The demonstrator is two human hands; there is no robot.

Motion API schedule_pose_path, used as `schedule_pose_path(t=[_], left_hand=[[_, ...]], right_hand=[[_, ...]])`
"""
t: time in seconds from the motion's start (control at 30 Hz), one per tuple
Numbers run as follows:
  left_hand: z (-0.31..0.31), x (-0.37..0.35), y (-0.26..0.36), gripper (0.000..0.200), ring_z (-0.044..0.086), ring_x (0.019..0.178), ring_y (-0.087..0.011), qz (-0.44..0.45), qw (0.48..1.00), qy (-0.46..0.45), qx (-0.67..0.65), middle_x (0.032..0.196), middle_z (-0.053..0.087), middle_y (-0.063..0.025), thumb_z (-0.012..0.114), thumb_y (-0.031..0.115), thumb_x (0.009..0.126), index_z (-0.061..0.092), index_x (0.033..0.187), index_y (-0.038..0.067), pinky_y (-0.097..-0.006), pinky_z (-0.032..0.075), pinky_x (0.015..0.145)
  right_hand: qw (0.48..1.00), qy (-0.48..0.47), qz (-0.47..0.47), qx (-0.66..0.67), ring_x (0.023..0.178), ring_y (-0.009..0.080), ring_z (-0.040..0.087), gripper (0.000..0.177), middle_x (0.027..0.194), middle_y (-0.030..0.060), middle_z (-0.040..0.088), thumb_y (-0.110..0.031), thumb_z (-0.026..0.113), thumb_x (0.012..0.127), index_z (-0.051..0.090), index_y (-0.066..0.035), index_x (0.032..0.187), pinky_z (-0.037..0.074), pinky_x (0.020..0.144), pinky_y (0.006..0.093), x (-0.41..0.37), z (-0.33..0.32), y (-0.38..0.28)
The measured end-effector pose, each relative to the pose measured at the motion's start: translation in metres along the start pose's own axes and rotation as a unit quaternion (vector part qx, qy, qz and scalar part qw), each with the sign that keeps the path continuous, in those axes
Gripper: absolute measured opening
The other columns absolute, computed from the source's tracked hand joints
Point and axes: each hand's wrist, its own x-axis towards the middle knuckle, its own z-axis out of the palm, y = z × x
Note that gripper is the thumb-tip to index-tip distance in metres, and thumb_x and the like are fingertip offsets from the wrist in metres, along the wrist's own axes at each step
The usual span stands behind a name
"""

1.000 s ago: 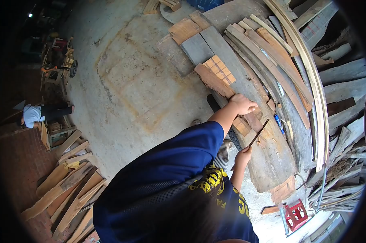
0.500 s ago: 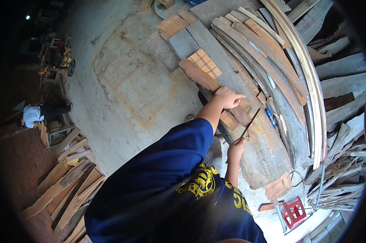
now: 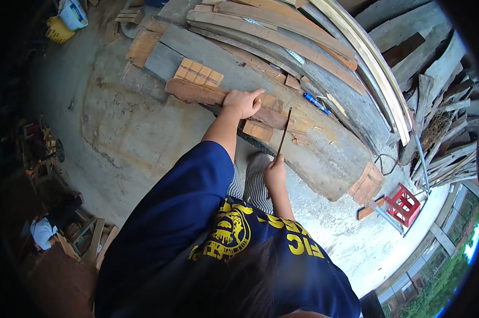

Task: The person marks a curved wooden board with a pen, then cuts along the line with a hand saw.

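My left hand point(image 3: 243, 103) is closed over a rough reddish-brown piece of wood point(image 3: 196, 92), pressing it on a thick grey plank point(image 3: 329, 169). My right hand point(image 3: 274, 174) is wrapped round the handle of a long knife point(image 3: 285, 132), its narrow dark blade seen nearly edge-on. The blade points away from me, right beside the near end of the wood piece. A small light wood block point(image 3: 258, 130) lies between my hands at the plank's edge. Thin wood chips point(image 3: 300, 138) are scattered to the right of the blade.
Beyond my left hand lies a scored wood block point(image 3: 198, 72). A blue marker point(image 3: 316, 103) rests on the plank. Long boards point(image 3: 281, 40) are stacked behind. A red stool point(image 3: 403, 204) stands at right. Another person point(image 3: 42, 233) is far off at left.
The view has turned, so the bench appears further left and higher and greenery shows at lower right. My hands keep their holds on the wood and the knife.
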Motion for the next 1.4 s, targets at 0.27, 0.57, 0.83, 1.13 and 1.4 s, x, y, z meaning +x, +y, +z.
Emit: schedule_pose_path(t=[0.27,0.57,0.83,1.13,1.4], left_hand=[[-0.003,-0.001,0.004,0.042,0.063,0.066,-0.0335,0.004,1.0,-0.02,0.024,0.071,0.065,-0.0142,0.039,0.034,0.088,0.04,0.13,0.028,-0.046,0.05,0.066],[-0.002,0.001,0.002,0.043,0.063,0.067,-0.0338,-0.005,1.0,-0.016,0.02,0.072,0.066,-0.0147,0.039,0.033,0.087,0.042,0.129,0.027,-0.0457,0.05,0.066],[-0.007,0.0,0.004,0.043,0.063,0.067,-0.0332,-0.008,0.999,-0.034,0.02,0.071,0.066,-0.0144,0.04,0.032,0.086,0.042,0.128,0.026,-0.0452,0.05,0.066],[-0.003,0.001,0.002,0.043,0.063,0.066,-0.0332,0.001,1.0,-0.01,0.024,0.071,0.066,-0.0144,0.04,0.032,0.086,0.042,0.128,0.027,-0.045,0.05,0.065],[-0.011,0.001,0.005,0.043,0.064,0.067,-0.0329,-0.004,0.999,-0.041,0.025,0.072,0.066,-0.0139,0.039,0.031,0.087,0.042,0.129,0.025,-0.0444,0.05,0.067]], right_hand=[[0.999,-0.015,-0.036,-0.003,0.083,0.0497,0.057,0.023,0.083,0.0333,0.058,-0.017,0.04,0.092,0.05,0.003,0.099,0.046,0.07,0.0526,0.045,-0.003,-0.013],[0.999,-0.029,-0.01,-0.022,0.083,0.0504,0.057,0.024,0.082,0.0345,0.058,-0.016,0.039,0.092,0.047,0.003,0.102,0.047,0.072,0.0546,-0.015,-0.017,0.002],[1.0,-0.015,-0.014,-0.018,0.085,0.0502,0.056,0.023,0.085,0.0319,0.059,-0.017,0.038,0.093,0.049,0.003,0.094,0.046,0.07,0.0534,-0.012,-0.017,0.003],[0.999,0.019,-0.029,0.009,0.084,0.0501,0.056,0.022,0.084,0.0342,0.058,-0.016,0.039,0.093,0.049,0.003,0.098,0.047,0.072,0.0534,0.046,-0.002,-0.022],[0.999,0.019,-0.026,0.016,0.084,0.0491,0.057,0.024,0.085,0.0336,0.058,-0.017,0.039,0.093,0.051,0.003,0.099,0.047,0.071,0.0518,-0.009,-0.014,0.003]])
